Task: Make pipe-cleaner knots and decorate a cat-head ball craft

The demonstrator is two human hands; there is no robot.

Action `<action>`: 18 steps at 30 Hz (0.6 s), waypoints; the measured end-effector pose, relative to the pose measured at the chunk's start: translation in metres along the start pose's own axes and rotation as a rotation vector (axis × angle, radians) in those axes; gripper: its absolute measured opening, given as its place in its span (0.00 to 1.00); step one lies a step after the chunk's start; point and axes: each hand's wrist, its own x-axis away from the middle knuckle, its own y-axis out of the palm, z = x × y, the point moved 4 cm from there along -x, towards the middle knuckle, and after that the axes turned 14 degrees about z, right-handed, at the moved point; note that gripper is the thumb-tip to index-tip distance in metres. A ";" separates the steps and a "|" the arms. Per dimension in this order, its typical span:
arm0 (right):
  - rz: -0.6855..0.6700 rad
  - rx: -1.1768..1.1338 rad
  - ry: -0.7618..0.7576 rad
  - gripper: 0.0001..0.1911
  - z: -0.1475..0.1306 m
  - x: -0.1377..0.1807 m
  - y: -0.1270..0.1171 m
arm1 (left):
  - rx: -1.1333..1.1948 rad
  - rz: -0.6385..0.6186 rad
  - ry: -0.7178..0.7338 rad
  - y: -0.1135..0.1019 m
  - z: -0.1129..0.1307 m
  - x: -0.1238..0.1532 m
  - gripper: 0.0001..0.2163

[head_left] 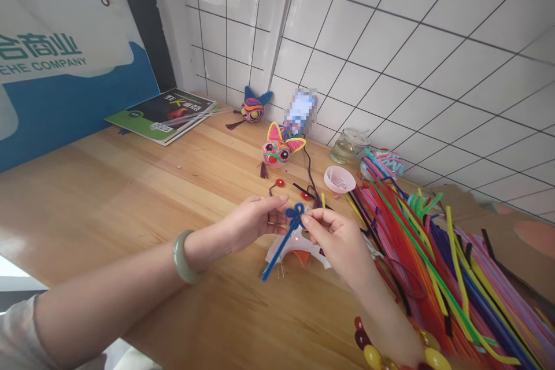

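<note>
The right hand (pixel 336 237) pinches a blue pipe cleaner (pixel 280 251) between thumb and forefinger, close to its looped, flower-like head. Its wrist bends so the fingertips aim left, the forearm rising from the lower right. The left hand (pixel 249 222) is part open, thumb stretched out above loosely curled fingers. Its tips reach the loops, though I cannot tell whether they touch. That forearm slants in from the lower left, a pale green bangle (pixel 184 260) at the wrist. The pipe cleaner is between the hands, its straight stem slanting down in front of a white glue gun (pixel 289 246) on the wooden table (pixel 130 208). Beyond stand a pink bowl (pixel 340 186) and a pink cat-head ornament (pixel 274 153); multicoloured pipe cleaners (pixel 416 231) lie heaped at right.
</note>
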 end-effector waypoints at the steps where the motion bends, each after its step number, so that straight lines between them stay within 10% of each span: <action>1: -0.004 0.001 -0.004 0.13 0.000 0.000 0.000 | -0.022 0.006 -0.006 0.000 0.001 0.000 0.13; 18: -0.124 -0.044 -0.026 0.13 0.005 0.004 0.010 | -0.260 0.139 0.072 -0.010 0.005 -0.005 0.12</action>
